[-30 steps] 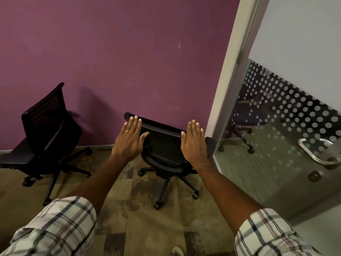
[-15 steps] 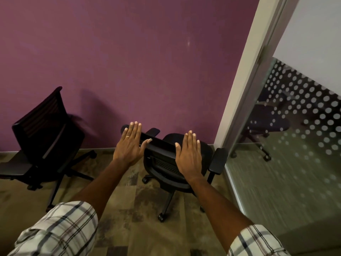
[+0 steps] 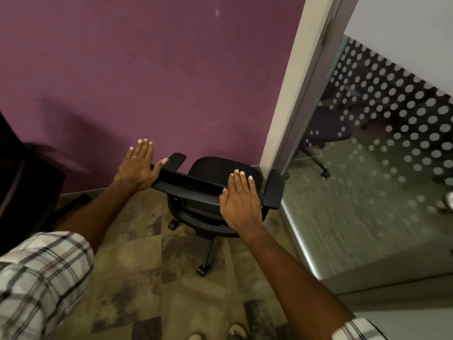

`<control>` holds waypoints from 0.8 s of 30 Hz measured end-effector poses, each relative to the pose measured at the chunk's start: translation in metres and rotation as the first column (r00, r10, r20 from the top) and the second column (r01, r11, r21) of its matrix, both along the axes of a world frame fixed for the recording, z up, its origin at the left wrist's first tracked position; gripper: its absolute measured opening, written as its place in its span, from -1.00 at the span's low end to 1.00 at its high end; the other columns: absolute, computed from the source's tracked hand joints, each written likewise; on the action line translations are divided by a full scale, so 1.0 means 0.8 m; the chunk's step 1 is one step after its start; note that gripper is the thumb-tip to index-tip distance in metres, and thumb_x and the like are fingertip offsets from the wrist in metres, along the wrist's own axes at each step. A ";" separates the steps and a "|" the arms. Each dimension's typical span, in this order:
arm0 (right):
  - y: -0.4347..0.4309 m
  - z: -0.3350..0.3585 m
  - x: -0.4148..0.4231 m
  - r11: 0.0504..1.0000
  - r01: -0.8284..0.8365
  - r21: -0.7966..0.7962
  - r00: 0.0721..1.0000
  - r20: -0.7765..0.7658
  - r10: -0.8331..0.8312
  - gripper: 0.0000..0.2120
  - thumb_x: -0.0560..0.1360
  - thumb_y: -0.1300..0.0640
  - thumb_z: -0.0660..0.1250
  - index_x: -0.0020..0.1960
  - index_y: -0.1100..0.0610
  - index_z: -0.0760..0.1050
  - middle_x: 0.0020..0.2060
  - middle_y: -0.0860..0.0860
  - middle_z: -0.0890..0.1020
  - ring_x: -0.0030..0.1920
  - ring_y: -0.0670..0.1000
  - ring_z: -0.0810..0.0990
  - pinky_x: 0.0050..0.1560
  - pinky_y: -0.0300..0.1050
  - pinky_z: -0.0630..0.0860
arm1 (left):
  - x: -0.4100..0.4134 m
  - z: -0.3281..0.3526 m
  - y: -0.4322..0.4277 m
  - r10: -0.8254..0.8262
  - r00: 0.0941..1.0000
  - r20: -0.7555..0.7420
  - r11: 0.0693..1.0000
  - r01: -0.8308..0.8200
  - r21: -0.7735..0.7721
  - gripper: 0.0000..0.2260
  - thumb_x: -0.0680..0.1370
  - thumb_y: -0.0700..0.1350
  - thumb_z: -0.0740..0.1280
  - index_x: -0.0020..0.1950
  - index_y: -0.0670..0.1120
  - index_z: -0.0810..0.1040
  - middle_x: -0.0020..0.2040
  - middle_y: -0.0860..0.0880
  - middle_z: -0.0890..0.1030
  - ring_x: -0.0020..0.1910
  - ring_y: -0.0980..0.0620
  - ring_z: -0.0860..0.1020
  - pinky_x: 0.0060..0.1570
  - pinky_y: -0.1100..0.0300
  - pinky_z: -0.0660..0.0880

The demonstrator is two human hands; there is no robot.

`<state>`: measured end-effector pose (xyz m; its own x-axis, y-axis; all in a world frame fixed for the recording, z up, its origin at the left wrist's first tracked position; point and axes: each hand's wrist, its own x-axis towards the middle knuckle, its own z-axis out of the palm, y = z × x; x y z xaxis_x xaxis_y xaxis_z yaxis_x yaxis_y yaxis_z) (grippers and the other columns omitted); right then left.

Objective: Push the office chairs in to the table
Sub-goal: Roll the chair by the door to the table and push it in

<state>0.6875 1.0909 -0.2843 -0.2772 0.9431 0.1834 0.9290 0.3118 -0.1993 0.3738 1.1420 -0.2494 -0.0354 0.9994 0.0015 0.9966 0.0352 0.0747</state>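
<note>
A black office chair (image 3: 219, 168) on castors stands in the corner, its seat facing the purple wall (image 3: 147, 69). My left hand (image 3: 138, 165) lies flat against the left end of its backrest top (image 3: 190, 184), fingers straight and thumb on the rim. My right hand (image 3: 241, 200) rests palm down on the right end of the backrest, fingers straight. Neither hand curls around the chair. The chair's right armrest (image 3: 274, 191) is close to the door frame. No table is in view.
A second black office chair (image 3: 24, 187) stands at the left edge, partly cut off. A white door frame (image 3: 301, 82) and a glass panel with white dots (image 3: 392, 143) rise on the right. Patterned carpet (image 3: 147, 278) covers the floor towards me.
The chair has rolled and turned closer to the wall and door frame with both hands on its backrest. The view has shifted right, and the left chair is now mostly out of frame.
</note>
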 end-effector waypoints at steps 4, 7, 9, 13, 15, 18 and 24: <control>0.011 -0.004 0.010 0.999 0.036 -0.003 0.999 0.016 -0.036 -0.30 0.60 -0.05 -0.26 0.56 0.31 0.23 0.56 0.22 0.28 0.60 0.14 0.17 0.61 0.13 0.00 | 0.001 -0.020 0.026 -0.189 0.981 0.039 0.980 0.191 -0.060 -0.20 0.57 0.31 -0.30 0.65 -0.18 -0.04 0.67 -0.12 -0.04 0.64 0.01 -0.15 0.57 0.05 -0.24; 0.000 -0.017 0.022 0.998 0.053 -0.025 0.996 0.076 -0.051 -0.29 0.59 -0.05 -0.27 0.58 0.29 0.19 0.58 0.20 0.25 0.61 0.12 0.13 0.62 0.12 -0.02 | 0.011 -0.042 0.026 -0.311 0.950 -0.020 0.947 0.308 -0.095 -0.24 0.56 0.24 -0.36 0.65 -0.17 -0.08 0.66 -0.12 -0.06 0.63 0.02 -0.18 0.49 0.17 -0.40; 0.001 -0.019 0.024 0.998 0.052 -0.023 0.995 0.089 -0.050 -0.30 0.59 -0.05 -0.26 0.58 0.29 0.19 0.58 0.19 0.26 0.61 0.11 0.13 0.62 0.12 -0.03 | 0.009 -0.043 0.025 -0.371 0.926 -0.076 0.926 0.362 -0.108 -0.29 0.57 0.18 -0.39 0.64 -0.16 -0.11 0.66 -0.15 -0.06 0.62 0.00 -0.20 0.41 0.24 -0.50; 0.001 -0.019 0.008 0.999 0.047 -0.013 0.996 0.079 -0.046 -0.30 0.60 -0.06 -0.24 0.57 0.29 0.22 0.57 0.19 0.27 0.61 0.11 0.14 0.62 0.11 -0.02 | -0.004 -0.037 0.016 -0.366 0.930 -0.024 0.919 0.357 -0.169 -0.36 0.61 0.15 -0.29 0.64 -0.13 -0.16 0.66 -0.12 -0.12 0.59 0.06 -0.26 0.49 0.19 -0.36; -0.003 -0.019 0.006 0.999 0.033 -0.031 0.997 0.077 -0.031 -0.29 0.59 -0.07 -0.27 0.58 0.29 0.18 0.58 0.19 0.24 0.61 0.11 0.12 0.62 0.11 -0.03 | -0.004 -0.034 0.009 -0.342 0.939 0.040 0.921 0.343 -0.186 -0.31 0.59 0.19 -0.28 0.65 -0.15 -0.13 0.66 -0.10 -0.12 0.60 0.07 -0.24 0.53 0.15 -0.28; -0.015 -0.021 0.010 0.998 0.026 -0.058 0.997 0.078 -0.021 -0.28 0.58 -0.07 -0.30 0.60 0.27 0.13 0.60 0.17 0.19 0.62 0.09 0.07 0.62 0.08 -0.06 | 0.000 -0.035 -0.008 -0.333 0.940 0.076 0.920 0.342 -0.190 -0.27 0.58 0.25 -0.29 0.65 -0.14 -0.13 0.66 -0.09 -0.13 0.60 0.06 -0.24 0.55 0.11 -0.25; -0.041 -0.028 0.025 0.998 -0.008 -0.063 0.999 0.045 0.011 -0.33 0.63 -0.08 -0.26 0.60 0.26 0.14 0.60 0.17 0.21 0.62 0.08 0.11 0.61 0.08 0.06 | 0.013 -0.044 -0.051 -0.291 0.953 0.083 0.935 0.301 -0.188 -0.32 0.62 0.22 -0.26 0.65 -0.14 -0.13 0.67 -0.09 -0.12 0.60 0.07 -0.24 0.54 0.11 -0.24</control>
